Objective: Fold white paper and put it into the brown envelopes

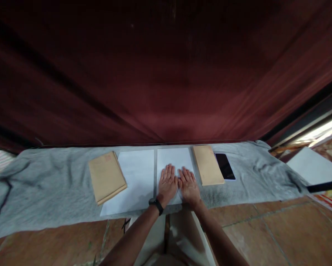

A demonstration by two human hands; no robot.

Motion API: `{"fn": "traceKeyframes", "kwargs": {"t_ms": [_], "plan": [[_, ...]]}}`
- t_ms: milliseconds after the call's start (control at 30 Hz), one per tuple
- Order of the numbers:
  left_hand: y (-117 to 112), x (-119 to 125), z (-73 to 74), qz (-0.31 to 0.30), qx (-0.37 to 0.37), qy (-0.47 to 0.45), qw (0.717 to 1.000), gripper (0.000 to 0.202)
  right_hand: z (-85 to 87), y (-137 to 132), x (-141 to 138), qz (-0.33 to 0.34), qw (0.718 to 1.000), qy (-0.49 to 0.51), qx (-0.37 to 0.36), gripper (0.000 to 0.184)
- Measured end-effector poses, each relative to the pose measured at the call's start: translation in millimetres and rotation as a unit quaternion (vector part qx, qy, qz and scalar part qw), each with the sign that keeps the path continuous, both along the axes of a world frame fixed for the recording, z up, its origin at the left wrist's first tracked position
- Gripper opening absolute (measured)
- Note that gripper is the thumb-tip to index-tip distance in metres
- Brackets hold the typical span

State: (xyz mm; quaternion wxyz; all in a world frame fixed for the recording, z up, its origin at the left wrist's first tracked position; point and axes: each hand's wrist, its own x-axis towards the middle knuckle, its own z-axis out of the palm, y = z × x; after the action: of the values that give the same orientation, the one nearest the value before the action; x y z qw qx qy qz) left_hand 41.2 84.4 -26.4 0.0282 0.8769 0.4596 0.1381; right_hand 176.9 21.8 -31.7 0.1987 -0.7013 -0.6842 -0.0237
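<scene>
Both my hands lie flat, side by side, on a white sheet of paper (173, 157) in the middle of a grey cloth (55, 199). My left hand (167, 183) has its fingers stretched out and wears a black watch at the wrist. My right hand (188, 184) is spread flat next to it, thumbs almost touching. A second, larger white sheet (132, 184) lies to the left. A stack of brown envelopes (106, 176) rests on that sheet's left edge. Another brown envelope (208, 164) lies just right of my hands.
A black phone (225, 166) lies face up to the right of the brown envelope. A dark red curtain (166, 74) hangs behind the cloth. Brown floor tiles (279, 236) show in front. A white board (312, 166) and a dark bar sit at far right.
</scene>
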Motion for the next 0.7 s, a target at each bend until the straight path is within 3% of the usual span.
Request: {"fn": "traceKeyframes", "kwargs": {"t_ms": [200, 300, 400, 567, 700], "plan": [[52, -3, 13.6, 0.027, 0.003, -0.016, 0.999, 0.056, 0.3, 2, -4, -0.01, 1.0, -0.004, 0.021, 0.052], [52, -3, 20.8, 0.043, -0.008, -0.021, 0.999, 0.055, 0.7, 2, -4, -0.013, 1.0, -0.005, 0.025, 0.052], [19, -7, 21.4, 0.026, -0.011, -0.027, 0.999, 0.055, 2.1, 1, -3, -0.013, 1.0, -0.009, 0.016, 0.052], [-59, -30, 11.8, -0.082, -0.013, 0.001, 0.997, 0.058, 2.5, 0, -3, -0.009, 1.0, -0.015, 0.0, 0.052], [-78, -48, 12.9, -0.088, -0.011, 0.025, 0.996, 0.061, 0.8, 0, -3, -0.014, 1.0, -0.01, 0.017, 0.051]]}}
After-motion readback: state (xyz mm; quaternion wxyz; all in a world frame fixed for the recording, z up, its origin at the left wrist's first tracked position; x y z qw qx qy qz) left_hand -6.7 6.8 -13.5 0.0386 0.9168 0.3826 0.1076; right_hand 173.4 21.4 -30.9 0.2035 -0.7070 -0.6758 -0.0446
